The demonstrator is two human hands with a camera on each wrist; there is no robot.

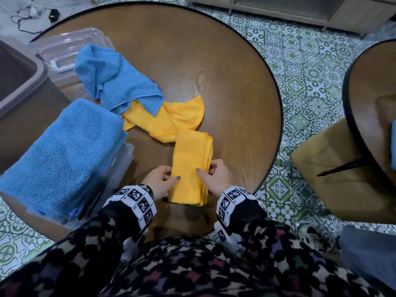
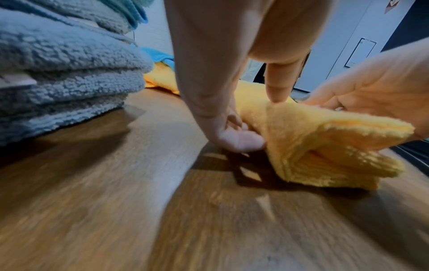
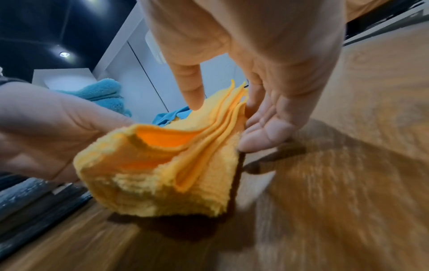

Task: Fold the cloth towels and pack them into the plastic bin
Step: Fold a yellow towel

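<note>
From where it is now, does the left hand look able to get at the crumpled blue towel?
Probably yes, once free: the left hand now grips the folded yellow towel. The crumpled blue towel lies uncovered farther back on the table, with only a loose yellow towel between.

A round, dark-rimmed wooden table (image 1: 214, 67) is taken as the landmark. Beyond its far left edge, a tangle of black cables with a small black adapter (image 1: 53, 15) is seen on pale floor. To its right and behind it, green-and-white patterned floor tiles (image 1: 304, 67) are laid. Past the tiles, at the far right corner, a low beige cabinet (image 1: 300, 9) is set. A second round wooden table (image 1: 375, 97) is cut off by the right edge, and a mustard-coloured upholstered chair (image 1: 334, 174) is placed between the two tables. Near the chair's base, a black-and-white shoe (image 1: 308, 234) is seen on the tiles.
</note>
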